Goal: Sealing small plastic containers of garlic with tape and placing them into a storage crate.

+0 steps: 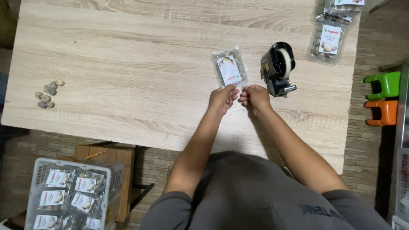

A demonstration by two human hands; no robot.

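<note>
Clear labelled pack [229, 67] lies just beyond both hands, long axis pointing away; left hand [222, 98] and right hand [254, 97] pinch its near edge, fingers narrow.

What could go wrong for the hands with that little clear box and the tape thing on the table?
1. Both hands, left hand and right hand, pinch something tiny by the clear box; if it is tape, it might stick to the fingers or crumple.
2. The tape dispenser sits right beside the right hand, so a knuckle could bump its cutting end.
3. The box could slide on the table.
</note>
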